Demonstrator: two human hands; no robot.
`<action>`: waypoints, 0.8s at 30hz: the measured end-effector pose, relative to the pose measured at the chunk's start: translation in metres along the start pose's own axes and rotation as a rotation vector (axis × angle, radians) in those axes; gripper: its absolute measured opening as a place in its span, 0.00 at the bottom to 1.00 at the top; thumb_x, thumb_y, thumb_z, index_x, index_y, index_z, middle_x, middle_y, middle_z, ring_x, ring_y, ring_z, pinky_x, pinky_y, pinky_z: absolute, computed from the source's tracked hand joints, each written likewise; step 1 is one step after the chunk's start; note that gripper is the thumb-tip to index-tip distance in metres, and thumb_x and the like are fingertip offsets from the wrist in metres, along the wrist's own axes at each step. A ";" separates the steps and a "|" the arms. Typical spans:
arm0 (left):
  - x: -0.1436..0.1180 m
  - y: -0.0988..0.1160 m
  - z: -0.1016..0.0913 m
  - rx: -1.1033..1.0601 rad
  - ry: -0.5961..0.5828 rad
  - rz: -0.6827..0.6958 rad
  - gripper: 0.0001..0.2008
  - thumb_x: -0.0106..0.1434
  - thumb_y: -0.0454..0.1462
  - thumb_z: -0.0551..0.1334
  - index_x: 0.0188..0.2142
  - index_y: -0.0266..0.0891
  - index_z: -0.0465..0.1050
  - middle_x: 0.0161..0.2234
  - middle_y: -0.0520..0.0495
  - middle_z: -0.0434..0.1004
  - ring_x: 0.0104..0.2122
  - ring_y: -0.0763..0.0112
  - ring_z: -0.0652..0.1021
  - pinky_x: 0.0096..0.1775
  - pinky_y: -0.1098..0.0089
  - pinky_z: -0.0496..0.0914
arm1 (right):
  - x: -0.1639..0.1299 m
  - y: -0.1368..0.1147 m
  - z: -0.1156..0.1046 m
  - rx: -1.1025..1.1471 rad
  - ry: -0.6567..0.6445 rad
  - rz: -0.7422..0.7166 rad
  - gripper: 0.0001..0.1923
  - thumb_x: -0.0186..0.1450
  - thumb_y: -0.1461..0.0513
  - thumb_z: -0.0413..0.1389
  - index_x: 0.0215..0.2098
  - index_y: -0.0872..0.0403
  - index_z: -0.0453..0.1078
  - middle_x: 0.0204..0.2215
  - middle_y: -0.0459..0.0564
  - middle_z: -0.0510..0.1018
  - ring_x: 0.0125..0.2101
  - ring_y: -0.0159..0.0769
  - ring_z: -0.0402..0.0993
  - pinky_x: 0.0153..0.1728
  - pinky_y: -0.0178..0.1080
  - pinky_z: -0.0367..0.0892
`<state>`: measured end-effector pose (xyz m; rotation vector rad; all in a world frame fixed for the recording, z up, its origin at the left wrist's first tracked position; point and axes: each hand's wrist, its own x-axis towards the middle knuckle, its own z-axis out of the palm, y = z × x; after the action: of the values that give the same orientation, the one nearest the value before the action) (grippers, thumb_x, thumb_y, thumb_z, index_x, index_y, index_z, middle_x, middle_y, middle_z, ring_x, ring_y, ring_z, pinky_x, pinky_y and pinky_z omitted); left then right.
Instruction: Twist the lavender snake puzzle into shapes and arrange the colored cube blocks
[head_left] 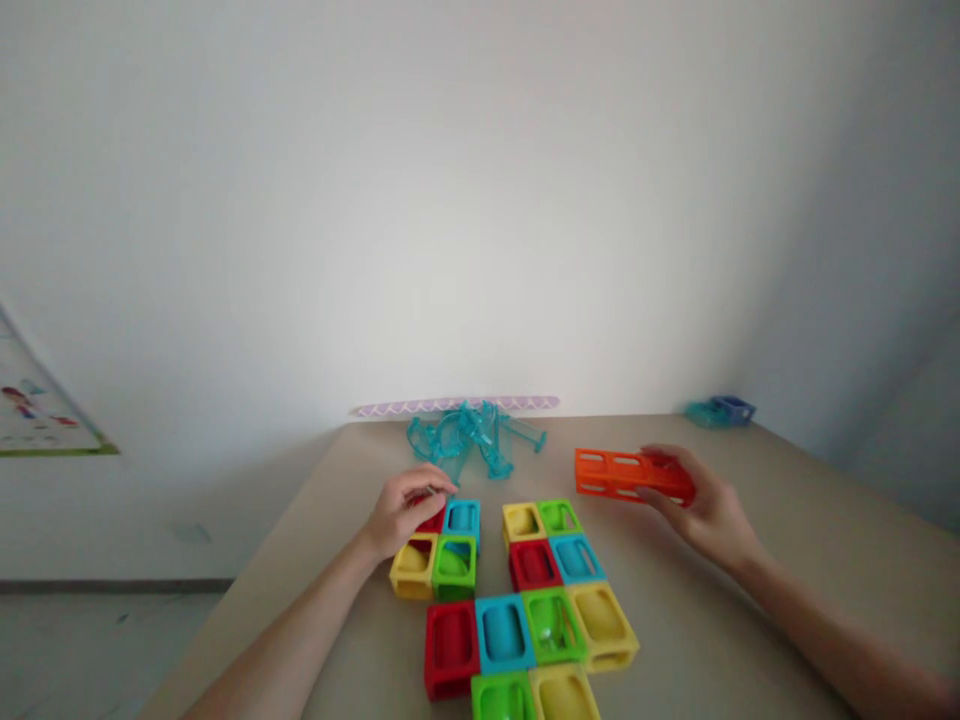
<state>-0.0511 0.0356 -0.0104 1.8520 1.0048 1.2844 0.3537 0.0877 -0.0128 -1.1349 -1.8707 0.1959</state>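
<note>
- The right hand (705, 510) grips an orange bar (626, 475) at its right end, fingers clenched around it, thumb on the near side.
- The bar is held just above the surface (787, 520), right of the block cluster; its long axis runs left to right, nearly level, the free end pointing left toward the clear pieces (472, 435).
- The bar is hard glossy plastic, a long box with slot-shaped openings along its side.
- The left hand (405, 510) rests on a red block (431, 520), fingers curled down over its top, touching it; whether they grip it cannot be told.
- Just beside it sit a blue block (462, 518), a yellow block (412, 566) and a green block (454, 565), all touching.
- A larger cluster (551, 600) of red, blue, green and yellow hollow cubes with rounded openings lies to the right, set apart by a narrow gap.
- The clear pieces are translucent teal, tangled in a heap near the far edge.
- A small blue piece (724, 410) lies at the far right corner.
- The surface is matte beige; bare room lies right of the cluster and under the bar.
</note>
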 end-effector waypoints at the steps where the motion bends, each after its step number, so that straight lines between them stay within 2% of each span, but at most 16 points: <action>1: 0.000 -0.001 0.000 0.017 -0.026 -0.006 0.11 0.60 0.41 0.62 0.34 0.37 0.80 0.37 0.42 0.76 0.38 0.63 0.76 0.41 0.67 0.68 | -0.004 0.011 -0.005 -0.035 -0.031 0.021 0.19 0.59 0.55 0.58 0.48 0.53 0.66 0.43 0.58 0.78 0.41 0.50 0.77 0.44 0.51 0.71; 4: 0.001 0.000 0.000 0.045 -0.043 -0.044 0.12 0.61 0.41 0.61 0.34 0.37 0.81 0.37 0.42 0.77 0.39 0.63 0.76 0.42 0.68 0.67 | -0.007 0.027 -0.012 -0.112 -0.122 0.107 0.22 0.57 0.56 0.58 0.48 0.54 0.67 0.40 0.59 0.79 0.40 0.51 0.77 0.43 0.51 0.71; 7: 0.000 0.004 0.006 0.061 -0.034 -0.113 0.12 0.61 0.42 0.61 0.36 0.37 0.81 0.36 0.43 0.77 0.38 0.64 0.76 0.41 0.70 0.67 | -0.002 0.027 -0.011 -0.195 -0.170 0.107 0.22 0.54 0.58 0.56 0.47 0.54 0.69 0.38 0.58 0.79 0.39 0.50 0.77 0.42 0.50 0.71; 11: 0.000 0.011 0.022 0.017 0.019 -0.196 0.15 0.62 0.44 0.59 0.36 0.37 0.81 0.34 0.44 0.78 0.36 0.65 0.76 0.39 0.70 0.67 | -0.002 0.005 -0.010 -0.367 -0.041 -0.092 0.20 0.55 0.60 0.54 0.45 0.53 0.71 0.41 0.57 0.77 0.43 0.53 0.74 0.46 0.56 0.65; 14: 0.001 0.013 0.035 -0.061 0.140 -0.282 0.17 0.62 0.46 0.57 0.33 0.37 0.80 0.34 0.46 0.79 0.34 0.66 0.76 0.37 0.70 0.68 | -0.010 -0.026 -0.006 -0.259 0.023 -0.311 0.15 0.58 0.62 0.53 0.43 0.52 0.70 0.41 0.56 0.75 0.43 0.51 0.73 0.47 0.56 0.64; 16: 0.001 0.011 0.042 -0.142 0.200 -0.329 0.17 0.61 0.46 0.57 0.34 0.37 0.79 0.34 0.46 0.79 0.31 0.67 0.76 0.35 0.70 0.68 | -0.018 -0.050 0.000 -0.100 -0.057 -0.432 0.16 0.59 0.64 0.53 0.46 0.51 0.68 0.43 0.57 0.73 0.44 0.51 0.72 0.46 0.53 0.66; 19: 0.000 0.006 0.045 -0.263 0.218 -0.352 0.18 0.60 0.46 0.57 0.36 0.36 0.78 0.33 0.46 0.79 0.27 0.69 0.75 0.31 0.71 0.68 | -0.025 -0.080 0.013 0.029 -0.349 -0.541 0.23 0.61 0.63 0.51 0.55 0.52 0.62 0.53 0.60 0.67 0.52 0.52 0.66 0.49 0.53 0.67; 21: 0.000 0.003 0.045 -0.287 0.199 -0.344 0.17 0.59 0.45 0.58 0.37 0.36 0.79 0.33 0.45 0.80 0.27 0.69 0.76 0.31 0.71 0.67 | -0.026 -0.092 0.020 0.063 -0.488 -0.578 0.24 0.63 0.63 0.49 0.58 0.53 0.58 0.56 0.60 0.63 0.56 0.51 0.62 0.53 0.52 0.65; 24: 0.001 0.002 0.044 -0.252 0.172 -0.325 0.16 0.58 0.45 0.58 0.36 0.36 0.79 0.35 0.45 0.80 0.30 0.66 0.76 0.34 0.69 0.68 | -0.026 -0.096 0.027 0.090 -0.543 -0.586 0.24 0.65 0.64 0.47 0.59 0.53 0.57 0.57 0.60 0.61 0.58 0.49 0.59 0.56 0.52 0.61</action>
<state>-0.0089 0.0313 -0.0213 1.3448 1.1225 1.3165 0.2775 0.0220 0.0072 -0.4498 -2.5603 0.2662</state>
